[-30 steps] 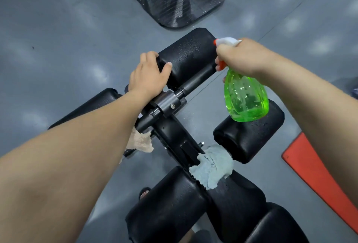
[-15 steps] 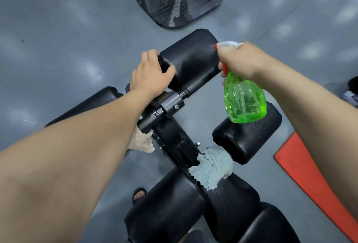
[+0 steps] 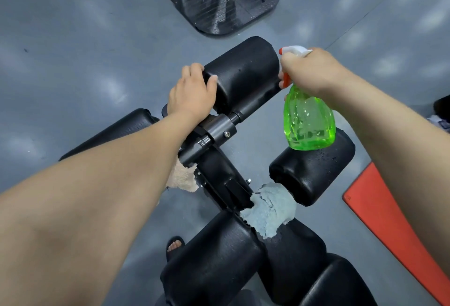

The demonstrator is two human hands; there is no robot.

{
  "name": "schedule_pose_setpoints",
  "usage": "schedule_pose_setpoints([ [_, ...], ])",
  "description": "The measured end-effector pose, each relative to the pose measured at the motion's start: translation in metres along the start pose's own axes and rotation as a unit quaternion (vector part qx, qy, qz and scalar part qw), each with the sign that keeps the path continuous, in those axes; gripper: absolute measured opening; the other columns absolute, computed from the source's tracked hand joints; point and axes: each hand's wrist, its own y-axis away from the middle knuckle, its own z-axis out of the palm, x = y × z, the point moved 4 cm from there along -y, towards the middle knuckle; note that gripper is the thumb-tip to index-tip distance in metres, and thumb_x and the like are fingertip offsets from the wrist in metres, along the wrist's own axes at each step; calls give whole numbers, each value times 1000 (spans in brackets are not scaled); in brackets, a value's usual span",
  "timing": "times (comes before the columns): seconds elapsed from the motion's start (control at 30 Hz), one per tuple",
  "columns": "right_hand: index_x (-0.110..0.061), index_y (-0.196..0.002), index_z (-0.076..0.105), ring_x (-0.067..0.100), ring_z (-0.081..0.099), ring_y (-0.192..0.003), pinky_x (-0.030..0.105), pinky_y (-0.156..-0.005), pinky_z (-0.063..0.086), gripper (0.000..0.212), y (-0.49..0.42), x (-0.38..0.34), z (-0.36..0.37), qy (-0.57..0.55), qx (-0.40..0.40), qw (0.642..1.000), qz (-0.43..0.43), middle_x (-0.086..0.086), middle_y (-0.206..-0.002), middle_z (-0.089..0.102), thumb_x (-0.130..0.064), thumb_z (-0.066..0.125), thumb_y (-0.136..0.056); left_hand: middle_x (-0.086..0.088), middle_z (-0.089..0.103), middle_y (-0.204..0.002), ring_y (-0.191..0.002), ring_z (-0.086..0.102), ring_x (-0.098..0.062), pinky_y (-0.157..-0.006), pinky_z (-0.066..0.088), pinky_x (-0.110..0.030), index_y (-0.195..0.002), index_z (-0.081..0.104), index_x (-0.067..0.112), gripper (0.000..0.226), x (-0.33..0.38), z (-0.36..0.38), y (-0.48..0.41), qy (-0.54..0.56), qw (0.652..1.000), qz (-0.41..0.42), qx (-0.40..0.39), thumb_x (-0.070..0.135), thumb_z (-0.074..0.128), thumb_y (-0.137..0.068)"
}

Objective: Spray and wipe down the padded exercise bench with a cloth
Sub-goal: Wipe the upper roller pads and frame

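The padded exercise bench (image 3: 214,262) is spread black across the centre and bottom of the frame, and a red mat (image 3: 389,220) is laid at the right edge. Just above centre, the upper roller pad (image 3: 243,69) is gripped at its left end by the left hand (image 3: 192,96), with fingers curled over it and thumb on top. Right of centre, a green spray bottle (image 3: 308,120) is held by the neck in the right hand (image 3: 314,71), with the nozzle close beside the pad's right end. 2 cloths are draped on the bench below: a blue-grey cloth (image 3: 270,208) at lower centre and a beige cloth (image 3: 181,176) half hidden under the left forearm. Spraying is judged to be the step in hand. It is best done with the roller steadied, the nozzle drawn back slightly so the mist is spread evenly, and every side wetted before a cloth is taken up.
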Motion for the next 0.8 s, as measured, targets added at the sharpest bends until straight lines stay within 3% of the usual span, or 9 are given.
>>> schedule_pose_setpoints([
  [0.07, -6, -123, 59, 16, 62, -65, 43, -83, 61, 45, 1, -1, 0, -14, 3, 1000, 1, 9, -85, 67, -27, 39, -89, -5, 50, -132, -111, 57, -34, -85, 34, -39, -133, 46, 20, 46, 0, -1, 0, 8, 1000, -7, 1, 53, 37, -103],
  [0.13, -8, -117, 62, 18, 62, -67, 54, -87, 60, 40, 2, -3, 1, -14, -11, 1000, 0, 6, -83, 65, -29, 41, -90, -3, 50, -132, -110, 57, -32, -85, 35, -39, -133, 46, 22, 49, 1, -1, 1, 11, 1000, -9, -10, 56, 42, -98],
  [0.2, -14, -105, 64, 13, 64, -61, 44, -84, 59, 30, 6, -5, 3, -3, -48, 999, -6, 8, -93, 71, -30, 40, -94, -2, 50, -129, -107, 57, -32, -83, 35, -37, -132, 46, 23, 49, 1, -1, 1, 8, 1000, -7, -13, 54, 46, -94],
  [0.27, -9, -96, 61, 7, 64, -54, 37, -78, 53, 31, 7, -7, 6, 20, -73, 997, -18, 9, -104, 74, -30, 39, -96, -3, 51, -127, -105, 57, -33, -82, 34, -37, -130, 46, 22, 46, 1, 0, 0, 6, 1000, -8, -9, 51, 46, -95],
  [0.33, -5, -95, 61, 8, 65, -57, 42, -85, 58, 34, 9, -7, 9, 31, -85, 996, -24, 6, -98, 75, -32, 40, -96, -4, 51, -128, -107, 57, -33, -83, 34, -37, -130, 46, 20, 44, 1, 0, 0, 6, 1000, -11, -4, 50, 43, -98],
  [0.4, -15, -91, 65, 12, 67, -62, 49, -90, 60, 32, 10, -6, 12, 19, -92, 995, -21, 1, -85, 74, -37, 42, -95, -5, 51, -130, -109, 56, -33, -84, 34, -37, -131, 47, 19, 42, 1, -1, 0, 6, 1000, -15, 2, 49, 39, -102],
  [0.47, -22, -84, 63, 11, 66, -60, 48, -90, 59, 28, 13, -7, 13, 12, -101, 995, -21, -1, -82, 73, -37, 42, -95, -5, 52, -130, -109, 56, -32, -84, 34, -37, -130, 48, 19, 43, 1, -1, 0, 10, 1000, -18, 1, 50, 39, -101],
  [0.6, -4, -103, 62, 4, 64, -54, 47, -92, 56, 35, 12, -10, 9, 31, -94, 995, -33, 8, -100, 75, -31, 40, -97, 0, 51, -125, -101, 56, -29, -84, 39, -39, -128, 47, 23, 47, 1, 0, 0, 9, 1000, -14, -14, 52, 46, -90],
  [0.8, -9, -113, 64, 22, 69, -71, 48, -85, 61, 38, 2, -3, -4, -10, -24, 1000, -15, 9, -92, 74, -30, 40, -93, -1, 52, -127, -107, 57, -30, -85, 35, -38, -127, 47, 22, 43, 0, 0, -1, 28, 999, -26, 0, 53, 42, -98],
])
